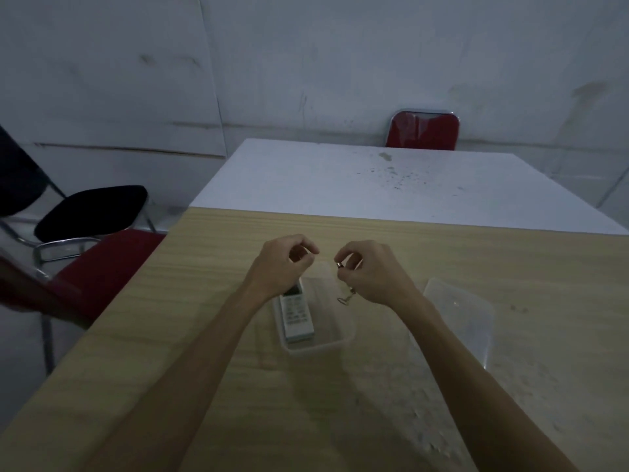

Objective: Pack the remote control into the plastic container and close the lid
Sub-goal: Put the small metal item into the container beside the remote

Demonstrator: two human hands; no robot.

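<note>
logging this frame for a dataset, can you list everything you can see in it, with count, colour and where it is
remote control: 1, white, lying inside the container
container: 1, clear plastic, open, on the wooden table below the hands
lid: 1, clear plastic, flat on the wooden table right of the container
small metal piece: 1, dark and shiny, pinched in the right hand; what it is cannot be told
wooden table: 1, light tan, near
white table: 1, speckled with dark spots, behind the wooden one
chairs: 3; red beyond the white table, black and red at left
left hand: 1, fingers curled, above the remote control's far end
right hand: 1, over the container
</note>
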